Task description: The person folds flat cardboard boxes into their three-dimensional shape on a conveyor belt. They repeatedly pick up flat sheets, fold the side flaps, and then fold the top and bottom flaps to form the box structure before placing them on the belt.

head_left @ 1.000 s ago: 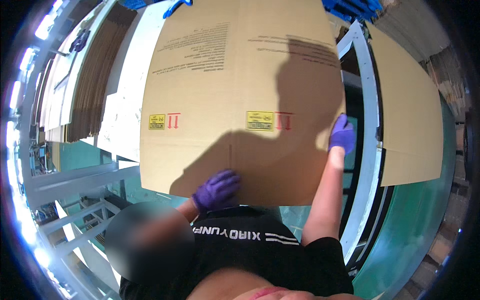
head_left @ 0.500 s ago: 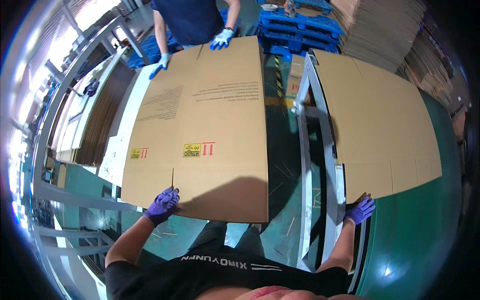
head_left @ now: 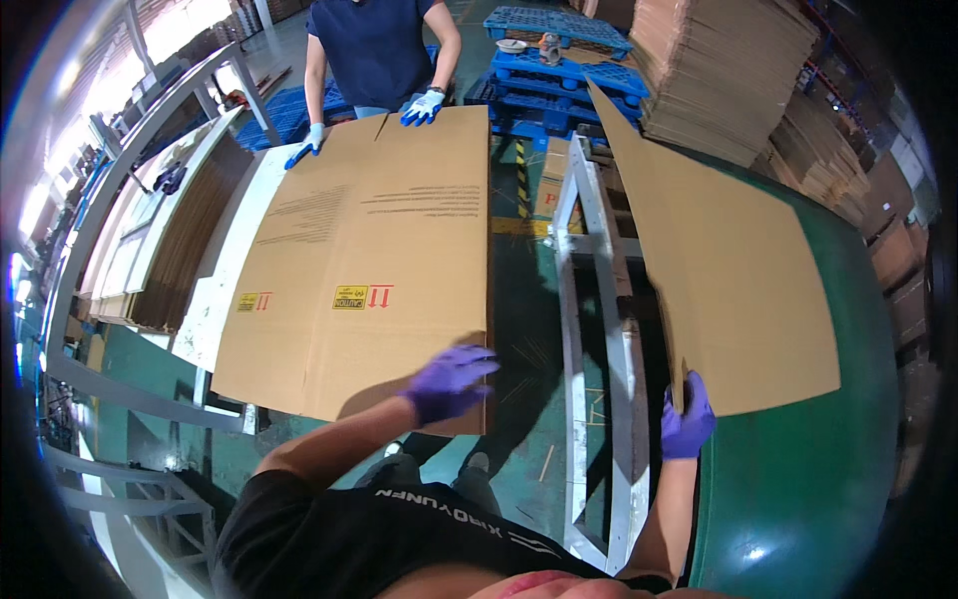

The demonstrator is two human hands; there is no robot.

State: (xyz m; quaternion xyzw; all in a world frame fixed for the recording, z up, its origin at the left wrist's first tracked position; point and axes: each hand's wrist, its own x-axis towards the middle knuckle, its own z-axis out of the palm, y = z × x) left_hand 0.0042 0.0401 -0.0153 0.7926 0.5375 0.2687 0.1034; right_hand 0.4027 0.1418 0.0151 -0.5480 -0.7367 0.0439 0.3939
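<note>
A large flat brown cardboard sheet (head_left: 369,260) with yellow and red marks lies stretched out ahead of me. My left hand (head_left: 449,381), in a purple glove and blurred, hovers with fingers spread over the sheet's near right corner. A co-worker in a dark shirt holds the far edge with a gloved hand (head_left: 423,106) and another gloved hand (head_left: 303,148). On the right, my purple-gloved right hand (head_left: 688,419) grips the near left corner of a second cardboard sheet (head_left: 738,290), which tilts up on its left side.
A grey metal frame (head_left: 591,329) runs between the two sheets. A green machine surface (head_left: 798,489) lies under the right sheet. Blue pallets (head_left: 559,50) and tall cardboard stacks (head_left: 723,70) stand behind. More flat cardboard (head_left: 185,245) is stacked at the left.
My left hand has slid right along the big sheet's near edge to its corner. The right sheet has tipped up on its left side in my right hand.
</note>
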